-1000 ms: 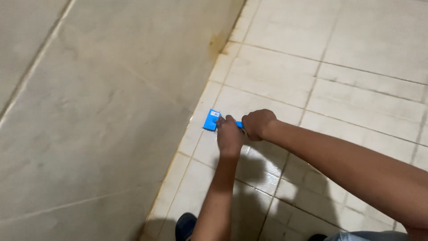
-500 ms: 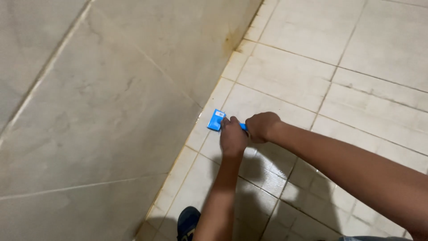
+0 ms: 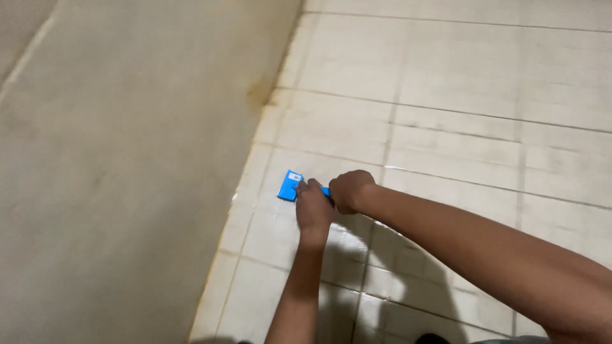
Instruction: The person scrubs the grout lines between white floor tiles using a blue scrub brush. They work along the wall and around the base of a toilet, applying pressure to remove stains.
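Note:
A small blue scraper [image 3: 291,185] with a flat head lies pressed against the pale floor tiles [image 3: 446,127], close to the foot of the wall. My left hand [image 3: 313,206] presses down on it just behind the head. My right hand [image 3: 349,190] is closed around the blue handle, most of which is hidden under both hands. A wet sheen shows on the tile around and behind the scraper.
A tiled wall [image 3: 127,159] rises along the left, meeting the floor in a diagonal line with a brownish stain [image 3: 261,95] at the joint. Dark shadows of my arms fall on the tiles below. A dark shape [image 3: 433,339] sits at the bottom edge.
The view has shifted, so the wall fills more of the left side. Both hands stay on the scraper, which sits at much the same spot by the wall.

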